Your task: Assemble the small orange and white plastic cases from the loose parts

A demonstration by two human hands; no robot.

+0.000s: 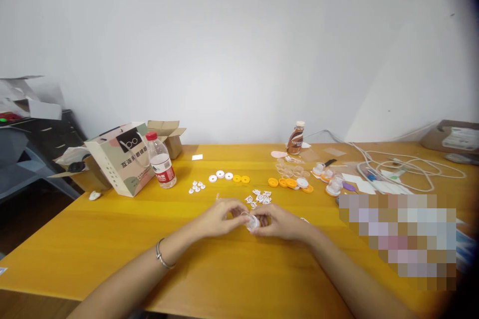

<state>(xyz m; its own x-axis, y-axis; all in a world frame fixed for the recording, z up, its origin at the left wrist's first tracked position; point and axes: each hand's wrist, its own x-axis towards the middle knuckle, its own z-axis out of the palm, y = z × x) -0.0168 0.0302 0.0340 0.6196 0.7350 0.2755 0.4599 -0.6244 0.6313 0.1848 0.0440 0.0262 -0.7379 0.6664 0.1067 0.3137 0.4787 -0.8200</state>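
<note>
Over the near middle of the table, my left hand (226,217) and my right hand (275,222) meet at a small clear and white plastic part (253,223), round and cup-like. My right fingers are wrapped around its side. The left thumb and forefinger pinch at its other edge, where a thin clear rim shows; whether that rim is a separate piece I cannot tell. Just beyond the hands lies a cluster of white openwork plastic pieces (258,198). Farther back sit white discs (220,175) and yellow discs (241,179) in a row, with small white knobs (196,187) to their left.
Orange rings (290,183), clear rings (292,169) and assembled clear-topped pieces (334,185) lie at the right. A water bottle (161,162), a paper bag (121,162) and a carton (170,139) stand left. A brown bottle (296,138) and white cables (396,164) are at the back.
</note>
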